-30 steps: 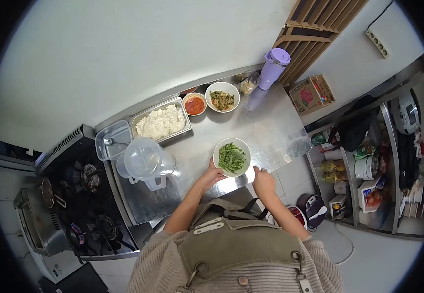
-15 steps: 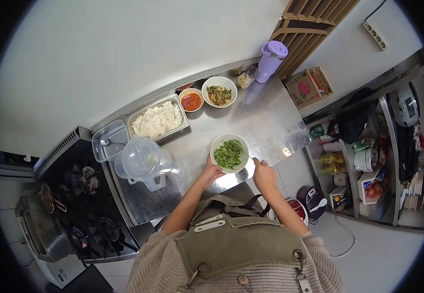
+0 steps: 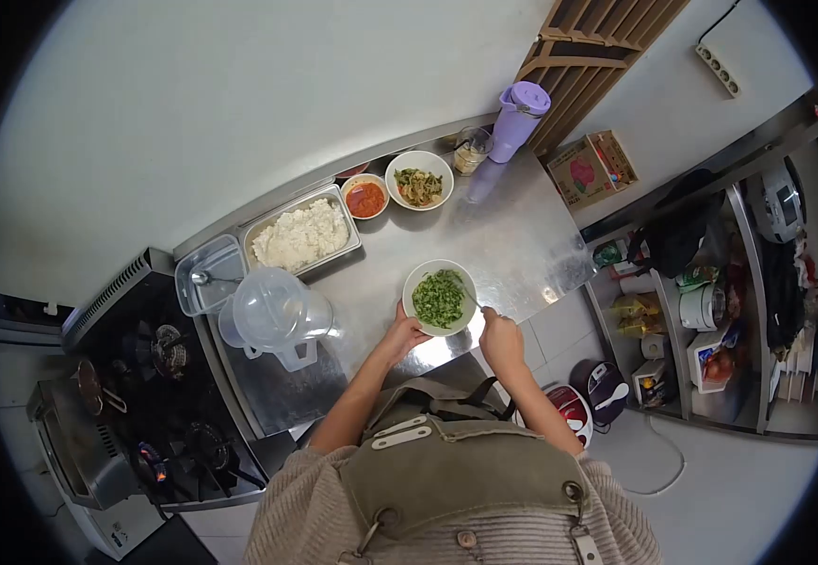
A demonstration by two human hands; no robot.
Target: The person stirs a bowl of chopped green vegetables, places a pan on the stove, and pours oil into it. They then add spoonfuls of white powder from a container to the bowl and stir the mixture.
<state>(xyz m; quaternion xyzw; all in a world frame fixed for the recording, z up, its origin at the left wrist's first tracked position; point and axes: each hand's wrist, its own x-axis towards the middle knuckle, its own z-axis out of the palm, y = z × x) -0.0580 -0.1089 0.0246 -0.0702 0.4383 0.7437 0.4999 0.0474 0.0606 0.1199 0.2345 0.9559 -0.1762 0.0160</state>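
A white bowl (image 3: 412, 311) of chopped green leaves (image 3: 438, 298) is near the front edge of the steel table. My left hand (image 3: 403, 335) grips its lower left rim, thumb up by the edge. On the bowl's right side, my right hand (image 3: 502, 337) is closed around the handle of a thin metal spoon (image 3: 472, 298). The spoon slants over the rim into the bowl, and its tip is hidden among the greens. Behind stand a white bowl of cooked vegetables (image 3: 419, 187), a small bowl of red sauce (image 3: 364, 200) and a steel tray of white rice (image 3: 300, 234).
A lidded plastic pitcher (image 3: 272, 311) and a clear container (image 3: 203, 294) stand at the left, beside a stove (image 3: 178, 405) with a lit burner. A purple tumbler (image 3: 519, 122) and a glass (image 3: 471, 151) are at the back right. Shelves (image 3: 670, 344) hold goods on the right.
The spoon and my right hand have shifted slightly left and down at the bowl, and the greens lie a little differently. My left hand still holds the bowl; the whole view has shifted slightly.
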